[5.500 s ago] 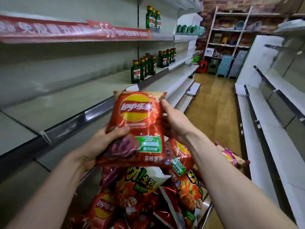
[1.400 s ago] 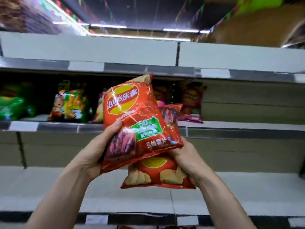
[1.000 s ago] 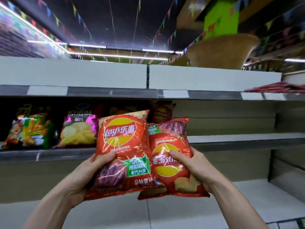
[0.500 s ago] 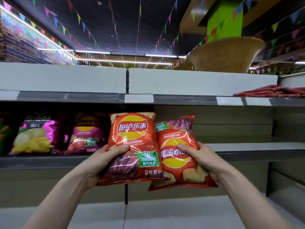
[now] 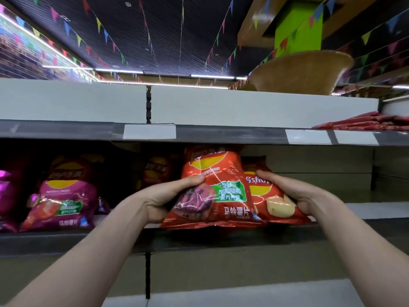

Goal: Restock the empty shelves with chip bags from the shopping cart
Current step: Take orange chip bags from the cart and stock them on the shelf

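Left grip (image 5: pixel 168 196) holds the lower left corner of a red chip bag (image 5: pixel 212 185), thumb across its front. Right grip (image 5: pixel 294 196) holds a second red bag (image 5: pixel 272 202), which touches the first. Both bag bottoms sit at the front edge of the shelf (image 5: pixel 365 210), right of a pink bag (image 5: pixel 64 196).

The left hand (image 5: pixel 159 202) and right hand (image 5: pixel 296 193) are bare, and both slender forearms (image 5: pixel 88 258) show bare skin throughout.

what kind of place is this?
Most likely a supermarket snack aisle: tiered metal shelves with blank price labels, chip bags lined up on one shelf, pennant bunting overhead.
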